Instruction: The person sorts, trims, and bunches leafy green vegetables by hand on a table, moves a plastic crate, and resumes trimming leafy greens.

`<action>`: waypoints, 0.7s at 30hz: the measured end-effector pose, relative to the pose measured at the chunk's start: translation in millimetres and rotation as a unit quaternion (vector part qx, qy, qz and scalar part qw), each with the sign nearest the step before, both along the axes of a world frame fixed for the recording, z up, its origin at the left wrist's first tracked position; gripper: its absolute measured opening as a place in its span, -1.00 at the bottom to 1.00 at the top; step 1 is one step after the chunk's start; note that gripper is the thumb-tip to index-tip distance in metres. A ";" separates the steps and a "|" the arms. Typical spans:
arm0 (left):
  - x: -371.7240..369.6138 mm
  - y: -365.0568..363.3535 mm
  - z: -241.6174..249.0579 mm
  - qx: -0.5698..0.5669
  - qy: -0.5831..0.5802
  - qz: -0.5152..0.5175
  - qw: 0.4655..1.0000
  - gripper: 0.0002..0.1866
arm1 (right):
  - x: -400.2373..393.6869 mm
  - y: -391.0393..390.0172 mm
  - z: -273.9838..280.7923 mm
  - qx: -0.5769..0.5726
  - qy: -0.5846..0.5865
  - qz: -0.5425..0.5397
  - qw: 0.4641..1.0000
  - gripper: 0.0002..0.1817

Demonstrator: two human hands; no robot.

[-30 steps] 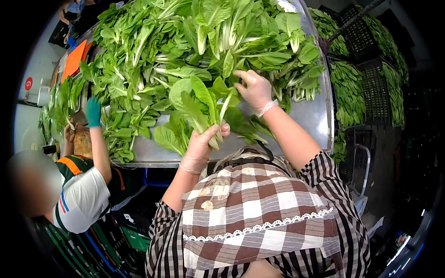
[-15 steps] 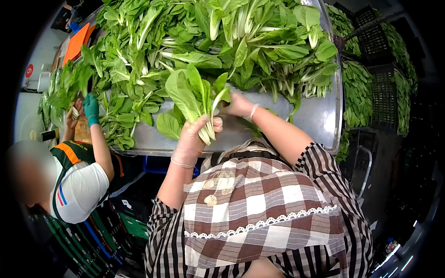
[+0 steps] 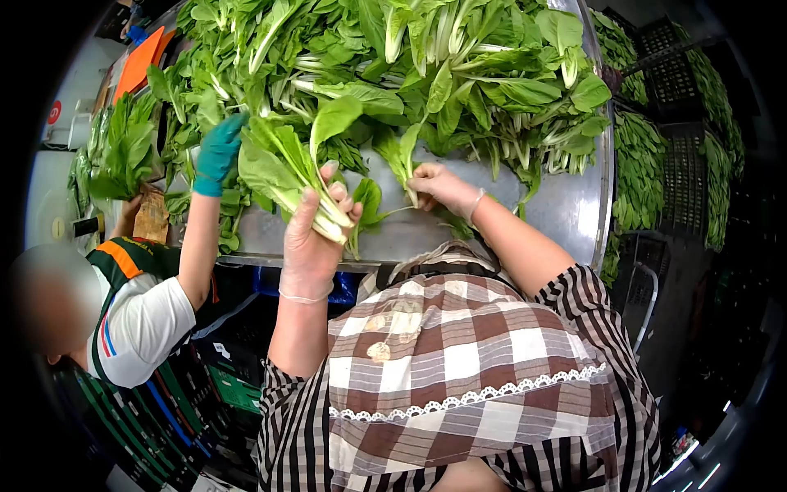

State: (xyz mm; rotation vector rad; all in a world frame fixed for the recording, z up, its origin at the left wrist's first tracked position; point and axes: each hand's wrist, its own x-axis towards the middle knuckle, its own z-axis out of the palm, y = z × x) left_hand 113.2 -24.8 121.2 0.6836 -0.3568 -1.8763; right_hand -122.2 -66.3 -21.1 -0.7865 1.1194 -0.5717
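Clear thin gloves cover both my hands. My left hand [image 3: 310,250] grips a small bunch of leafy greens [image 3: 283,168] by its pale stems, with the leaves pointing up and to the left. To the right, my right hand [image 3: 447,193] has its fingers closed on the stem end of a smaller leafy green [image 3: 400,156] at the near side of the heap. A loose green leaf [image 3: 366,201] lies on the metal table between my two hands.
A large heap of leafy greens [image 3: 459,82] covers the back of the metal table [image 3: 584,189]. At left, a co-worker's teal-gloved hand [image 3: 218,152] reaches into the heap, near a bunch of greens [image 3: 125,152]. Black crates [image 3: 682,176] of greens stand at right.
My left hand has moved left with the bunch, which now tilts leftward. My right hand has separated from it and closed on a smaller green. The co-worker's teal-gloved hand has moved right, toward the heap.
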 end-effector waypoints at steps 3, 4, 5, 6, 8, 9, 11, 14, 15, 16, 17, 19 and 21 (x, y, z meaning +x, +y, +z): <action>-12.1 5.3 -20.6 0.021 -0.054 0.055 0.997 -0.55 | -6.9 6.9 17.8 0.066 -0.067 -0.044 0.995 -0.73; -19.5 10.6 -24.6 0.043 -0.079 0.082 0.993 -0.57 | -6.0 10.6 21.4 0.034 -0.078 -0.067 0.994 -0.72; -20.7 16.9 -40.1 0.039 -0.062 0.085 0.994 -0.61 | -3.7 13.8 23.7 0.003 -0.089 -0.090 0.992 -0.71; -23.6 22.8 -50.2 0.035 -0.070 0.071 0.994 -0.61 | -1.1 17.0 27.0 -0.028 -0.099 -0.112 0.988 -0.69; -35.9 29.8 -46.9 0.100 -0.127 0.038 0.986 -0.63 | 3.8 23.5 46.6 -0.055 -0.126 -0.112 0.984 -0.67; -41.7 30.2 -46.5 0.131 -0.165 0.036 0.977 -0.67 | 6.6 27.2 56.8 -0.069 -0.140 -0.110 0.982 -0.65; -43.4 26.3 -53.2 0.098 -0.158 0.002 0.983 -0.68 | 14.1 38.5 74.3 -0.110 -0.126 -0.079 0.983 -0.68; -56.3 17.5 -52.6 0.082 -0.141 -0.023 0.986 -0.68 | 17.9 49.9 89.5 -0.277 0.121 0.008 0.953 -0.58; -59.3 15.2 -56.6 0.090 -0.136 -0.041 0.986 -0.66 | 16.7 52.3 90.6 -0.333 0.139 0.011 0.933 -0.56; -61.9 13.2 -60.6 0.097 -0.131 -0.060 0.985 -0.65 | 15.7 54.0 89.9 -0.388 0.156 0.015 0.908 -0.53; -64.0 12.5 -63.5 0.090 -0.115 -0.058 0.988 -0.72 | 14.4 55.6 85.9 -0.464 0.191 -0.008 0.865 -0.49; -66.4 10.1 -75.2 0.091 -0.166 -0.012 0.982 -0.75 | 3.5 59.2 91.3 -0.455 0.245 0.039 0.855 -0.47; -62.0 8.0 -82.1 0.069 -0.195 -0.006 0.978 -0.76 | -13.6 65.2 90.3 -0.427 0.315 0.103 0.842 -0.42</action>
